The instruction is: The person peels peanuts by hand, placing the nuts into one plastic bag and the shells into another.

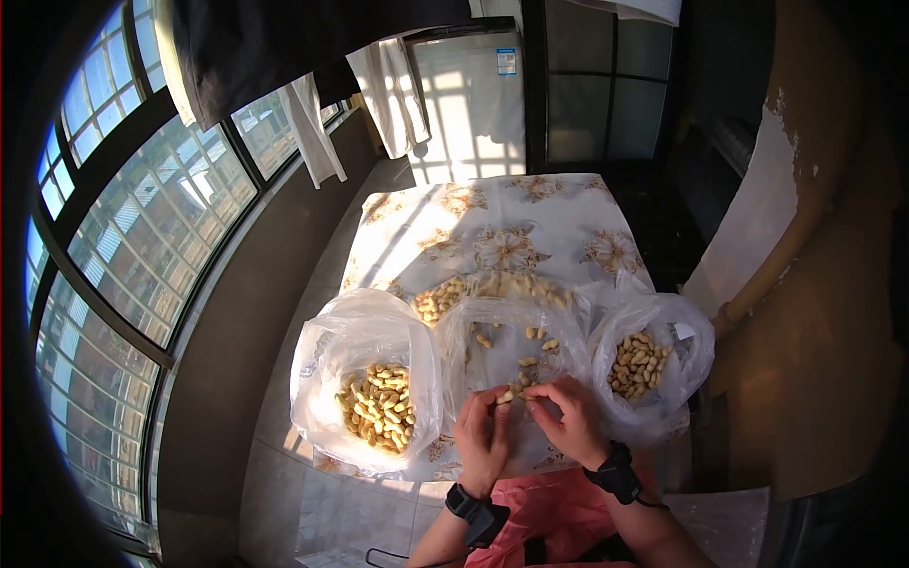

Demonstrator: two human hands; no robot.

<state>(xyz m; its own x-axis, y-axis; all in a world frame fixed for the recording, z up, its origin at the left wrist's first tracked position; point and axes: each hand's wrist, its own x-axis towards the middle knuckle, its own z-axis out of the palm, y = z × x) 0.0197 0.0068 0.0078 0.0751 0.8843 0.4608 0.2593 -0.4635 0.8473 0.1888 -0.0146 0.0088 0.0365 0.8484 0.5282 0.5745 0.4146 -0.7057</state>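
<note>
My left hand (481, 443) is closed in a pinch on a peanut (505, 398) at the mouth of the middle clear plastic bag (457, 352). Close beside it, my right hand (570, 422) has its thumb and fingers pressed together near the same spot; what they hold is too small to make out. Several loose peanuts (528, 362) lie in the middle bag, just beyond my fingertips. To the left stands an open plastic bag (317, 355) with a heap of peanuts (381, 407). On the right, another open bag (696, 355) holds a smaller heap (639, 365).
A flowered cloth (507, 248) covers the table. More peanuts (437, 301) lie in clear plastic behind the middle bag. Barred windows (156, 227) run along the left wall. A fridge (471, 104) stands beyond the table, and clothes (393, 99) hang overhead.
</note>
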